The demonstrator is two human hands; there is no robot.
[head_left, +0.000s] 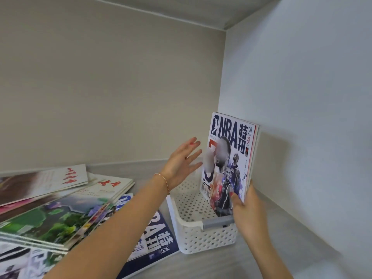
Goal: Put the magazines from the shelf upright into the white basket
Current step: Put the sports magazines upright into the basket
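I see the right hand point(248, 208) pinching the magazine point(229, 160) upright over the white basket point(201, 236); the left hand point(182, 164), spread wide at nine o'clock, likely steadies it.

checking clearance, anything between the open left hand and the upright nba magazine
Nothing: the head view shows only a bare gap between the left hand and the NBA magazine.

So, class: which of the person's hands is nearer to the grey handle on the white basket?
Right. The right hand sits at the grey handle's right end, gripping the upright NBA magazine. The left hand hovers open, higher up over the basket's far end.
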